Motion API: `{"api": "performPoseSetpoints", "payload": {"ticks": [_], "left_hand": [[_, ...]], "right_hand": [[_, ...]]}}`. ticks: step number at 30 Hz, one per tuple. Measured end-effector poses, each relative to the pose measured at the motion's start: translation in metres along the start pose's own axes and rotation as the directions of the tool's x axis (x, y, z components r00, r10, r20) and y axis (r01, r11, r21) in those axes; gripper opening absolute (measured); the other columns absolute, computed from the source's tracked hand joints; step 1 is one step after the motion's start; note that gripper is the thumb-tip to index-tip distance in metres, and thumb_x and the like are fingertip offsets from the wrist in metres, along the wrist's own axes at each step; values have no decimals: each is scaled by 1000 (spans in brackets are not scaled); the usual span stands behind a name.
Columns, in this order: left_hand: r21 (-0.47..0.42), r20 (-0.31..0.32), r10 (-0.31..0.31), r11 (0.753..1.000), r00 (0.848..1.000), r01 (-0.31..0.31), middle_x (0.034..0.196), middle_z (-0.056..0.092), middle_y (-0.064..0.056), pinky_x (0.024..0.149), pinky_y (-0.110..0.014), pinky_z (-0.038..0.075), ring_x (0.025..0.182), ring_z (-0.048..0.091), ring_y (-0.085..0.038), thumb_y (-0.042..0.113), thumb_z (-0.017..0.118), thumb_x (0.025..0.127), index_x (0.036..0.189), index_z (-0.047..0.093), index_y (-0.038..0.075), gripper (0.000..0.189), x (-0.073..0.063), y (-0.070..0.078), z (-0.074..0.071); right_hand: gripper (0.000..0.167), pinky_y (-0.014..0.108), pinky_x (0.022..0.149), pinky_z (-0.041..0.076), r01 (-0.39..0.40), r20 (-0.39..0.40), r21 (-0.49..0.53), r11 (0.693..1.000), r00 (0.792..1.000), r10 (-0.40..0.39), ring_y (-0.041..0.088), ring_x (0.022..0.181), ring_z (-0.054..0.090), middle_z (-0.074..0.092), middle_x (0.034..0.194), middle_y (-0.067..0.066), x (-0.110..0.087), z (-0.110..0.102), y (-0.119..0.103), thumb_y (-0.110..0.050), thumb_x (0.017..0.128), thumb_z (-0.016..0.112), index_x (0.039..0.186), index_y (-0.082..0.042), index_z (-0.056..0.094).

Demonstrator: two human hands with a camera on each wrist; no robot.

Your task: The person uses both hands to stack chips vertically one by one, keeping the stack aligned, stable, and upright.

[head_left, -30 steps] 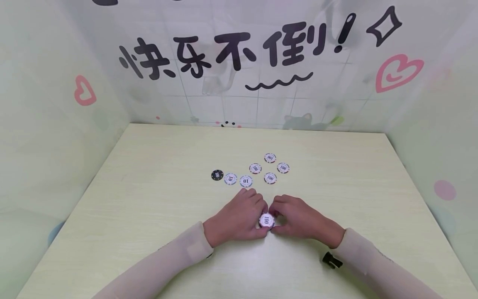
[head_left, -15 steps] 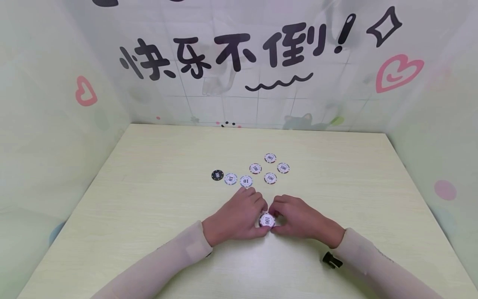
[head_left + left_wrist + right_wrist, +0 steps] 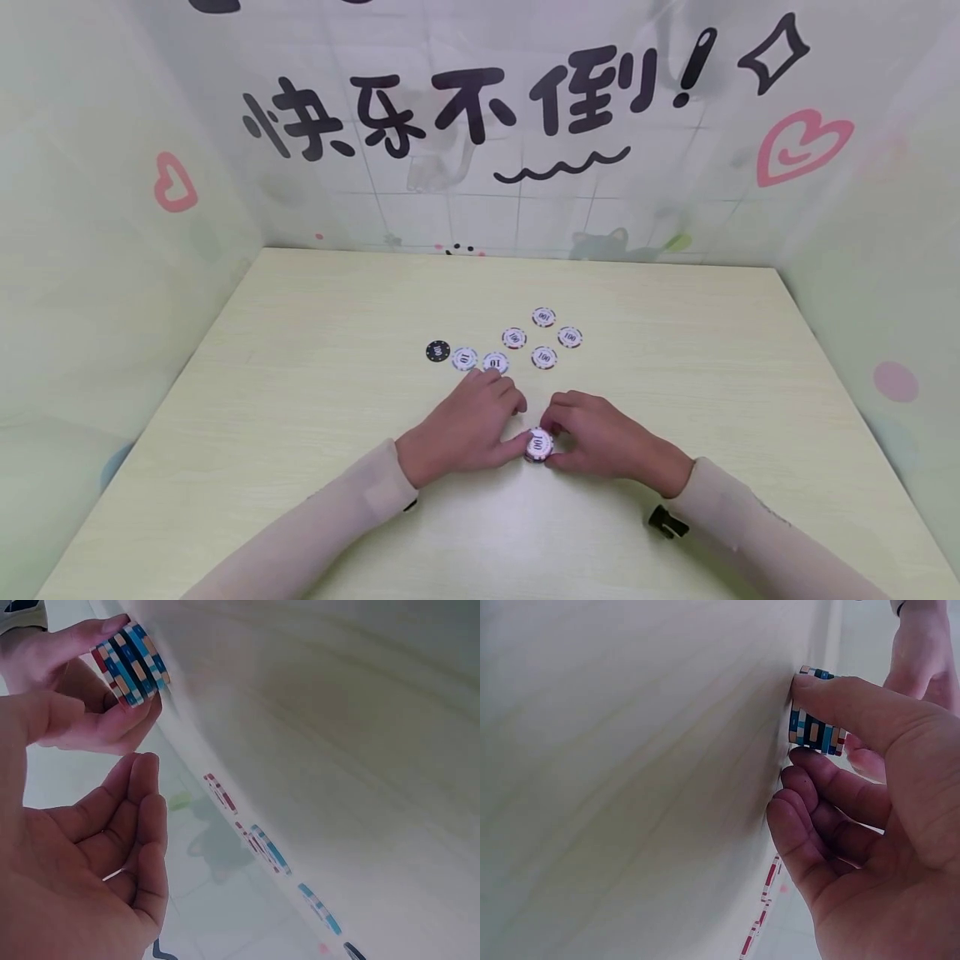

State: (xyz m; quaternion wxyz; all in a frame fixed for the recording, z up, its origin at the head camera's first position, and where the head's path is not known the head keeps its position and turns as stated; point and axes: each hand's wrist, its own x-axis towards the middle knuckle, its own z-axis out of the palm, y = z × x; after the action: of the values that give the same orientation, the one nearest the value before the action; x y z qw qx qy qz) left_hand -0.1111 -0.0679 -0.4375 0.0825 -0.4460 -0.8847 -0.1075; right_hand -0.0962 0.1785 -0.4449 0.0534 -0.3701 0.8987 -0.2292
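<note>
A short stack of poker chips (image 3: 538, 445) stands on the table with a white 100 chip on top. Blue, black and red bands show along the stack's edge (image 3: 131, 664) in the left wrist view. My right hand (image 3: 600, 437) pinches the stack from the right between thumb and index finger. To its left is my left hand (image 3: 465, 429), fingers loosely bent and apart from the stack. The left thumb tip is at the stack's left edge; whether it touches, I cannot tell. Left knuckles partly cover a white 10 chip (image 3: 495, 362).
Beyond the hands lie another 10 chip (image 3: 464, 358), a black 100 chip (image 3: 438, 351) and several red-edged 100 chips (image 3: 544, 357), all flat on the pale table (image 3: 337, 317). A black clip-like piece (image 3: 667, 522) is under the right wrist. Printed curtains (image 3: 465, 217) enclose the table.
My left hand has come away from the stack, moving left and slightly back, with a gap opening between its fingers and the chips. The right hand keeps its place on the stack.
</note>
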Motion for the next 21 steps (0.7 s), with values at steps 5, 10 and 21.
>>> {"api": "performPoseSetpoints", "payload": {"ticks": [5, 10, 21], "left_hand": [[1, -41, -28, 1000, 999, 28, 104, 74, -3, 84, -39, 48, 97, 61, -24, 31, 72, 99, 109, 79, 9, 25, -1, -6, -2], [27, -84, -60, 998, 995, 63, 102, 73, -4, 82, -41, 50, 93, 61, -26, 27, 76, 97, 108, 80, 9, 21, -1, -16, -4], [34, -100, -128, 991, 987, 132, 102, 74, -6, 79, -45, 51, 89, 63, -29, 24, 79, 93, 108, 80, 7, 22, -4, -39, -8]], "right_hand": [[26, 26, 75, 52, -4, 4, 1, 1000, 1000, 4, 6, 84, 54, 61, 93, -9, 0, 1, 1, -15, 84, 93, 104, -8, 78], [25, 26, 75, 52, -5, 0, -1, 1000, 1000, 5, 6, 84, 53, 60, 92, -10, 0, 2, 2, -15, 83, 93, 103, -9, 78], [26, 27, 77, 53, -21, 19, 6, 1000, 1000, 21, 7, 86, 55, 62, 96, -9, -1, 3, 3, -15, 85, 92, 106, -9, 79]]}}
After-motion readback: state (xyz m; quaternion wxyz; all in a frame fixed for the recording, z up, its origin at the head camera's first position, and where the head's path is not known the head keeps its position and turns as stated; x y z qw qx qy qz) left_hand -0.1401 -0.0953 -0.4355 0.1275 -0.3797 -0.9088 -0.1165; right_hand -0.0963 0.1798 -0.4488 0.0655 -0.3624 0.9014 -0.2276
